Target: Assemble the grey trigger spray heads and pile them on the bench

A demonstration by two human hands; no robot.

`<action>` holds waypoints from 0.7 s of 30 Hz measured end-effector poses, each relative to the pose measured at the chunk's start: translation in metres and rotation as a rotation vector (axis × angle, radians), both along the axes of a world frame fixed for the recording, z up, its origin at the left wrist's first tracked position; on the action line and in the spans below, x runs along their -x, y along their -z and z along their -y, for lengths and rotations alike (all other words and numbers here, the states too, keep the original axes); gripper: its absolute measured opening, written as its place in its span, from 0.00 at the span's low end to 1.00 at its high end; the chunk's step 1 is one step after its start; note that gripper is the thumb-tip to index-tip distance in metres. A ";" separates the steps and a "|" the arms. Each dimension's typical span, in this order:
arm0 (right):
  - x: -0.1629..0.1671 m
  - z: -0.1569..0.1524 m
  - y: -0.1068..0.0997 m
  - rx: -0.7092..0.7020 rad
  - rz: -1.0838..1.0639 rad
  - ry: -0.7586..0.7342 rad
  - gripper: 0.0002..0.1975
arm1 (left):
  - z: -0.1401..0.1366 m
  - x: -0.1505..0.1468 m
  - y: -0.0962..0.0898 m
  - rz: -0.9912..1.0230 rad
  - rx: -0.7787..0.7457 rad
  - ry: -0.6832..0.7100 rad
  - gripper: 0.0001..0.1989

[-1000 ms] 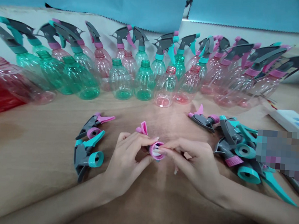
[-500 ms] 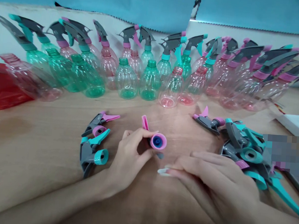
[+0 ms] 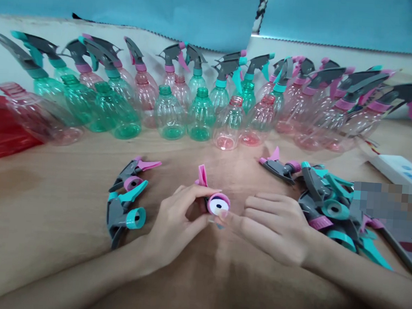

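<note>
My left hand [image 3: 176, 223] pinches a spray trigger head [image 3: 203, 175] with a pink lever, its round pink collar facing up toward me. A white ring washer [image 3: 218, 205] with a dark centre hole sits in the mouth of that collar, slightly tilted. With its other fingers curled, my right hand [image 3: 278, 228] has a fingertip and thumb at the washer's lower right edge. Left of my left hand lie a pink-collared trigger head [image 3: 131, 175] and a turquoise-collared trigger head [image 3: 124, 215]. Beyond my right hand is a pile of grey, pink and turquoise trigger heads [image 3: 334, 209].
Along the back stand several clear green and pink bottles, some open like this green bottle [image 3: 201, 116], others topped with trigger heads. A red plastic bag [image 3: 6, 133] lies far left. On the right are a white box [image 3: 402, 170] and a partly blurred flat device [image 3: 404, 248].
My right hand has brought the white washer leftward to the pink collar, where it now covers the blue inside. My left hand still holds the trigger head. The view has shifted slightly.
</note>
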State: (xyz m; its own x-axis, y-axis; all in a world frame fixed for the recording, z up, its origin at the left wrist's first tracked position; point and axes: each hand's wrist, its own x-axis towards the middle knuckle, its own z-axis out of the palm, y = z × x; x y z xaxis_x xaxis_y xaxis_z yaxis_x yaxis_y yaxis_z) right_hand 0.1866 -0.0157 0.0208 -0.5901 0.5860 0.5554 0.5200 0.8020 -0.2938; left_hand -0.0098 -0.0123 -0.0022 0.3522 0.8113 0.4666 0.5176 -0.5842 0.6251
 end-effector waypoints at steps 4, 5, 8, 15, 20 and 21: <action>-0.002 -0.005 0.000 0.011 0.058 -0.063 0.12 | 0.000 0.000 -0.001 -0.005 0.016 -0.017 0.10; -0.002 -0.006 -0.001 0.047 0.058 -0.058 0.12 | 0.000 0.000 -0.001 -0.008 0.018 -0.019 0.10; -0.001 -0.006 -0.006 0.133 0.033 -0.047 0.11 | 0.000 0.000 0.000 -0.007 0.032 -0.031 0.09; -0.002 -0.004 -0.016 0.118 0.051 0.011 0.10 | -0.001 0.001 0.002 -0.008 0.012 -0.008 0.09; -0.007 -0.007 -0.020 0.146 0.070 0.000 0.09 | 0.000 0.000 0.000 -0.029 -0.013 0.001 0.09; -0.008 -0.008 -0.020 0.156 0.084 -0.006 0.10 | 0.000 -0.001 0.000 -0.035 -0.025 -0.005 0.09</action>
